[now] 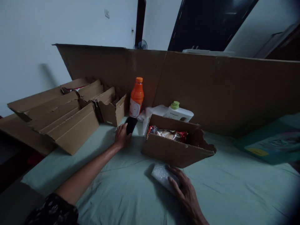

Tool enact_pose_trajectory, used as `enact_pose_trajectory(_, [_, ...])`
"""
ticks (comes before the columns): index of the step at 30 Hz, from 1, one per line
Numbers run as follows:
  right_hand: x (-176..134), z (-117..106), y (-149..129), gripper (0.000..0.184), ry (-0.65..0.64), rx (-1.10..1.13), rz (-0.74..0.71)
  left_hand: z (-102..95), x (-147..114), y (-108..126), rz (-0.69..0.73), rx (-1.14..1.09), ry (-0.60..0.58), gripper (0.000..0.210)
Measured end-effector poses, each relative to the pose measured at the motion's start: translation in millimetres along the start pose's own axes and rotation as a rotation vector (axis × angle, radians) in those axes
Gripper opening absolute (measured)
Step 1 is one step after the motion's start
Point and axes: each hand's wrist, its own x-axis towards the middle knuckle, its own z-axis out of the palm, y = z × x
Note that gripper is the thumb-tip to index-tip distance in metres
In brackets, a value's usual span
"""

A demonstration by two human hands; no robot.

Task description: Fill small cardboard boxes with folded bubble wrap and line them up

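Note:
My left hand (122, 137) reaches forward and is closed on the near end of a flat black object (131, 124), which looks like a phone. That object is at the foot of an orange bottle (137, 97). Nearer to me, my right hand (184, 186) grips a bubble-wrapped packet (162, 176) from its right side. What the wrap contains cannot be made out. Just beyond the packet stands an open cardboard box (173, 151) with red and clear plastic packages (167, 133) inside.
Several open cardboard boxes (77, 125) crowd the left side. A white bottle with a green cap (179, 112) stands behind the middle box. At the right lies a large green package (272, 139). A tall cardboard panel (222, 90) closes off the back of the green-sheeted surface (112, 193).

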Motion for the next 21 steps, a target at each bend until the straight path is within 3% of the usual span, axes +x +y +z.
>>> enact_pose_trajectory(4, [-1, 11, 4, 0.039, -0.009, 0.000, -0.007, 17.1, 36, 13, -0.063, 0.153, -0.008, 0.072])
enact_pose_trajectory(8, [-4, 9, 8, 0.037, -0.005, -0.006, -0.038, 29.9, 56, 24, -0.151, 0.258, -0.008, 0.071])
enact_pose_trajectory(21, [-4, 14, 17, 0.037, -0.006, 0.008, -0.106, 44.3, 73, 40, -0.242, 0.410, 0.013, 0.078])
